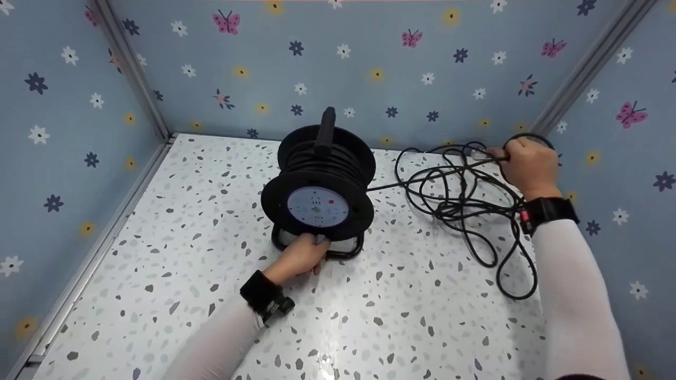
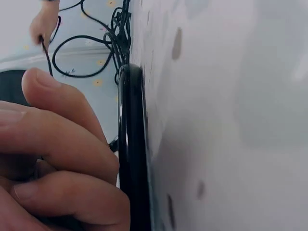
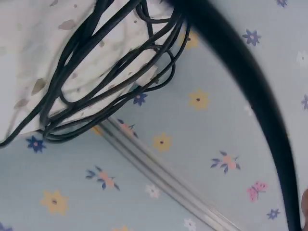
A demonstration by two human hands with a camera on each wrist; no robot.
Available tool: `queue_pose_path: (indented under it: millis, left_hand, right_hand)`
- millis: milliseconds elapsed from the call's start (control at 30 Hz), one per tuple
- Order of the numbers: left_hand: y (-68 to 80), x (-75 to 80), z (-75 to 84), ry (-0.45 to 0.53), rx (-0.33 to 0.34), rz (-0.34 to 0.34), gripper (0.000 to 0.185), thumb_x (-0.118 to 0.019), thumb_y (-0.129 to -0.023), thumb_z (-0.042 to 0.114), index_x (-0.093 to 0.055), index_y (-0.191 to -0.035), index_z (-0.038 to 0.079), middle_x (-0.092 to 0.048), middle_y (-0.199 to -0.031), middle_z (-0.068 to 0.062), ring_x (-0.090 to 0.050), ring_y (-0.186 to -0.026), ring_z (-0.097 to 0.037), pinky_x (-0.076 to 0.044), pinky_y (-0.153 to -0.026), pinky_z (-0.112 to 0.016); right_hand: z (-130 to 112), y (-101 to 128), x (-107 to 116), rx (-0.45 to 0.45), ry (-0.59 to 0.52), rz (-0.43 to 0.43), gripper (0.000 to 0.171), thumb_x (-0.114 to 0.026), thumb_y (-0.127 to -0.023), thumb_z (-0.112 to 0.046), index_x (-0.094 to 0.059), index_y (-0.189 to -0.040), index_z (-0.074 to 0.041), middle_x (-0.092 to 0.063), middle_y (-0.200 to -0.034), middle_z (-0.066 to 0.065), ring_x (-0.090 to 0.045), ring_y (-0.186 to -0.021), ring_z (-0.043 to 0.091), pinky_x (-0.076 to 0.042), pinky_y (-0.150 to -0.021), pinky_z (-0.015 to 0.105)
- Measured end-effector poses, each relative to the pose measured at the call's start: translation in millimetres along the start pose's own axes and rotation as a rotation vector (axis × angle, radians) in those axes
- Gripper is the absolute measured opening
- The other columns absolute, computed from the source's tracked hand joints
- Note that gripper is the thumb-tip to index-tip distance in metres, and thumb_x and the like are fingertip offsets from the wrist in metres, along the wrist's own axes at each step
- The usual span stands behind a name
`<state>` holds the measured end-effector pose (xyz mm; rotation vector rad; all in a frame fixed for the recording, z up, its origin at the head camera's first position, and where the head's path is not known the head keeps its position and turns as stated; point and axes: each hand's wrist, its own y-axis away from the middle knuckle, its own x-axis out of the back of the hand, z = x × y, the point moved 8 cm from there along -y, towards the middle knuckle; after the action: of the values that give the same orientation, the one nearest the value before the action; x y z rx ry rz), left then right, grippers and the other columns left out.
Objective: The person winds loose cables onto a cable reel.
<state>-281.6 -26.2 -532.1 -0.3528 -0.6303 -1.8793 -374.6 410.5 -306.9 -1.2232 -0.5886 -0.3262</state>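
A black cable reel (image 1: 319,179) stands upright on its tube stand (image 1: 346,252) in the middle of the speckled tabletop (image 1: 401,316). Its round pale socket face (image 1: 317,207) points toward me, and a black handle (image 1: 325,129) sticks up on top. My left hand (image 1: 302,256) grips the reel's bottom front. In the left wrist view its fingers (image 2: 62,144) curl beside the black stand tube (image 2: 132,154). My right hand (image 1: 528,164) holds the black cable (image 1: 433,178) near the back right corner. A taut length of it runs from the reel to that hand. Loose cable loops (image 1: 470,211) lie below the hand.
Blue walls with flowers and butterflies (image 1: 369,63) close in the table at the back, left and right. Metal corner posts (image 1: 132,68) stand at the back corners. The cable loops (image 3: 106,72) lie against the right wall. One cable loop (image 1: 520,279) reaches toward the front right.
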Motion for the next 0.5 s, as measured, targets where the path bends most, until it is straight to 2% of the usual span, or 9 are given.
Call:
queue_pose_path:
  millis: [33, 100, 200, 267, 367, 433, 500]
  left_hand:
    - [-0.2, -0.1, -2.1, 0.023, 0.011, -0.002, 0.052, -0.037, -0.089, 0.047, -0.059, -0.076, 0.002, -0.058, -0.049, -0.007, -0.040, -0.030, -0.016, -0.031, -0.027, -0.030]
    - [-0.4, 0.0, -5.0, 0.073, 0.017, -0.012, 0.054, -0.037, -0.089, 0.047, -0.060, -0.077, 0.000, -0.058, -0.050, -0.009, -0.038, -0.029, -0.015, -0.029, -0.026, -0.029]
    - [-0.2, 0.9, -8.3, 0.146, 0.015, -0.031, 0.054, -0.039, -0.089, 0.047, -0.059, -0.080, -0.003, -0.058, -0.052, -0.011, -0.037, -0.030, -0.015, -0.029, -0.027, -0.028]
    - [0.6, 6.8, -11.5, 0.170, 0.008, -0.029, 0.054, -0.041, -0.089, 0.046, -0.058, -0.080, -0.004, -0.057, -0.053, -0.011, -0.040, -0.032, -0.016, -0.032, -0.028, -0.028]
    - [2.9, 18.3, -18.2, 0.198, 0.012, 0.001, 0.050, -0.043, -0.088, 0.042, -0.058, -0.079, -0.005, -0.056, -0.052, -0.009, -0.045, -0.034, -0.017, -0.036, -0.030, -0.028]
    - [4.6, 26.7, -22.5, 0.229, 0.020, 0.027, 0.048, -0.046, -0.088, 0.040, -0.058, -0.080, -0.005, -0.055, -0.050, -0.008, -0.046, -0.035, -0.018, -0.037, -0.031, -0.029]
    - [6.3, 34.3, -25.9, 0.257, 0.025, 0.048, 0.047, -0.047, -0.088, 0.039, -0.058, -0.081, -0.006, -0.054, -0.049, -0.009, -0.046, -0.035, -0.018, -0.036, -0.030, -0.029]
  right_hand:
    - [3.2, 0.6, 2.3, -0.024, -0.045, -0.029, 0.051, -0.062, -0.077, -0.047, -0.030, -0.053, -0.014, -0.025, -0.047, 0.003, -0.024, -0.036, 0.021, -0.016, -0.037, 0.034]
    - [8.1, 4.8, -1.2, -0.119, -0.209, -0.157, 0.049, -0.063, -0.075, -0.049, -0.034, -0.051, -0.016, -0.029, -0.045, 0.001, -0.025, -0.036, 0.018, -0.017, -0.039, 0.031]
    - [14.9, 16.9, -11.1, -0.352, -0.497, -0.350, 0.042, -0.065, -0.073, -0.048, -0.049, -0.054, -0.014, -0.039, -0.047, 0.002, -0.031, -0.039, 0.018, -0.025, -0.040, 0.029]
    - [13.4, 26.6, -19.1, -0.506, -0.746, -0.478, 0.040, -0.069, -0.072, -0.042, -0.052, -0.058, -0.009, -0.038, -0.047, 0.002, -0.029, -0.039, 0.019, -0.025, -0.038, 0.030]
    - [-2.9, 36.7, -25.5, -0.625, -1.187, -0.662, 0.039, -0.066, -0.079, -0.029, -0.047, -0.064, 0.001, -0.029, -0.049, 0.004, -0.022, -0.038, 0.020, -0.020, -0.033, 0.034]
    - [-20.8, 40.3, -24.4, -0.664, -1.547, -0.776, 0.033, -0.054, -0.088, -0.018, -0.038, -0.067, 0.001, -0.024, -0.053, 0.004, -0.020, -0.039, 0.018, -0.016, -0.032, 0.033]
    - [-38.1, 39.8, -17.5, -0.655, -1.877, -0.849, 0.025, -0.038, -0.095, -0.010, -0.039, -0.073, 0.001, -0.022, -0.058, 0.004, -0.020, -0.041, 0.017, -0.016, -0.032, 0.030]
